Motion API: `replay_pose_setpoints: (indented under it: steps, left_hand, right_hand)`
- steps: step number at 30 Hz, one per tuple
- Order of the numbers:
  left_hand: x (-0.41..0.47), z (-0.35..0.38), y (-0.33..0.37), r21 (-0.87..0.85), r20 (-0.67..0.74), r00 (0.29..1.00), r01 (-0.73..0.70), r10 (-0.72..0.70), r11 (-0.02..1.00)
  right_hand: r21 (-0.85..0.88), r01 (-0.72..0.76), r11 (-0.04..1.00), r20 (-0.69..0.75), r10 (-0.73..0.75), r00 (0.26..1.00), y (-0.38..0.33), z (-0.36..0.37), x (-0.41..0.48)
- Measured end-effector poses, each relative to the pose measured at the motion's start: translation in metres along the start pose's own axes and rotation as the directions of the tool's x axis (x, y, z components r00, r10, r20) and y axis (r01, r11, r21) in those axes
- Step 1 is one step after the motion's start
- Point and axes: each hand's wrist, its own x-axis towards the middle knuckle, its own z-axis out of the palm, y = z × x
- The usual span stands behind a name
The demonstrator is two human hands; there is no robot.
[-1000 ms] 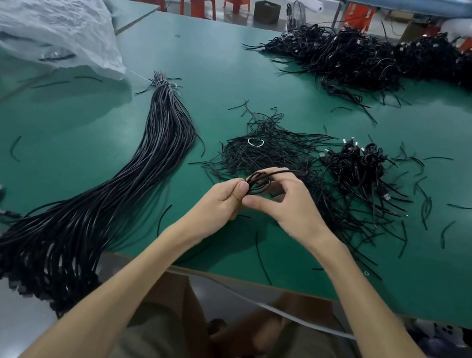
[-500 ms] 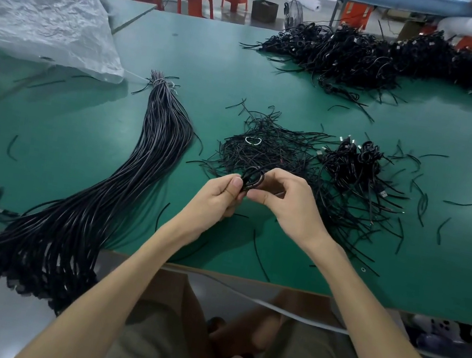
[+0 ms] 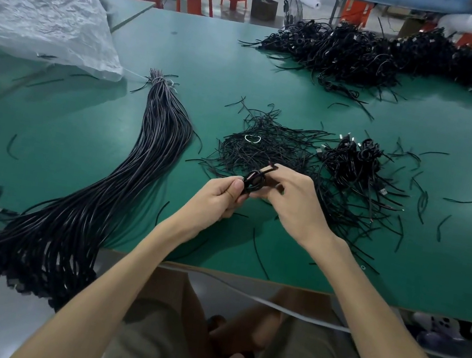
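Both left hand and right hand pinch one glossy, round cable coil.

Bare worktop is left open at 9 o'clock of the left hand, as far as the long cable bundle. At 12 o'clock, passage is blocked by the tie pile. At 1 o'clock of the right hand, it is blocked by the coiled-cable heap.
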Motion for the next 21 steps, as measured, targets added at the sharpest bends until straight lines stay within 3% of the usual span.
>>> replay_pose_setpoints:
  steps: [12,21]
  left_hand:
    - [-0.001,-0.003,0.003,-0.008,0.032,0.999,0.028,-0.028,1.000]
    - [-0.005,0.003,0.010,0.160,-0.179,0.983,-0.015,0.044,0.987]
  right_hand:
    - [-0.039,-0.013,0.999,-0.042,0.011,0.999,-0.001,0.008,0.002]
    - [0.028,-0.142,0.990,-0.253,0.144,0.957,-0.008,0.029,-0.012]
